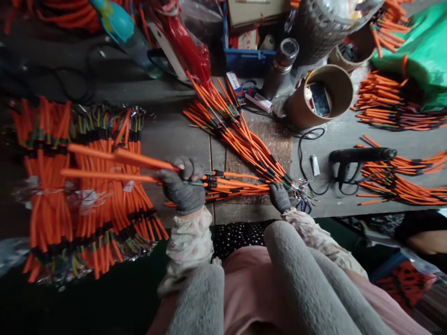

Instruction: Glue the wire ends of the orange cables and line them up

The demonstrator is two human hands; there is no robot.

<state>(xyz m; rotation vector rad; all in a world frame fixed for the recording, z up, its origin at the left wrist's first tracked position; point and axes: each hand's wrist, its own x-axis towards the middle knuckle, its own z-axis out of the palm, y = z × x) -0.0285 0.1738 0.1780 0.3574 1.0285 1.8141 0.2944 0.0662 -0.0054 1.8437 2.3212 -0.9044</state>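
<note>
At 9 o'clock in the view lie at least two tied bundles of orange cable (101, 195), their long axes running roughly 12 to 6. One bottle with a teal top (118, 25) stands between 10 and 11.

Just left of centre, toward 8 o'clock, the person's grey-gloved left hand (185, 190) is closed around held cables (143, 159). Three orange ends jut from it toward 9 o'clock, the long axis close to 9–3. More orange cable strands (240, 187) run on toward 3, above the workbench (167, 135); their exact number cannot be told.

Crossing the centre, one loose cable bunch (244, 135) stretches from 10 to 4, bare wire ends at the 4 o'clock tip. Beyond it, between 12 and 1, sits one blue crate (251, 56).

At 4 o'clock the grey-gloved right hand (280, 197) has its fingers curled around the strands' far end, beside those wire ends. One thermos (279, 67) stands at 1 o'clock, two cardboard tubes (296, 109) at 2. At 3 lie one small white tube (314, 165) and one heat gun (363, 155), its barrel lying 9–3, with two cable bunches (408, 186) partly beside it.
</note>
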